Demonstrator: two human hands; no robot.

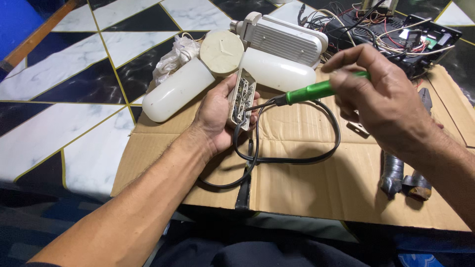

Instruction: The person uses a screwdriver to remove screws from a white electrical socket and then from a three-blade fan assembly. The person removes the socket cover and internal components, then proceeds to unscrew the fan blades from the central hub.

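My left hand (215,118) grips a small white open case (241,98) with metal contacts inside, held over a sheet of brown cardboard (316,183). A black cable (297,159) runs from the case and loops across the cardboard. My right hand (383,96) holds a green-handled screwdriver (316,90), its tip pointing left and touching the case's near end. The white case stands on edge, its open side turned toward the screwdriver.
Two white frosted covers (175,91) (277,71), a round beige cap (221,51), a ribbed white lamp body (287,39) and a crumpled plastic bag (170,59) lie behind. A black box full of wires (396,32) sits far right. Taped pliers handles (403,173) rest on the cardboard.
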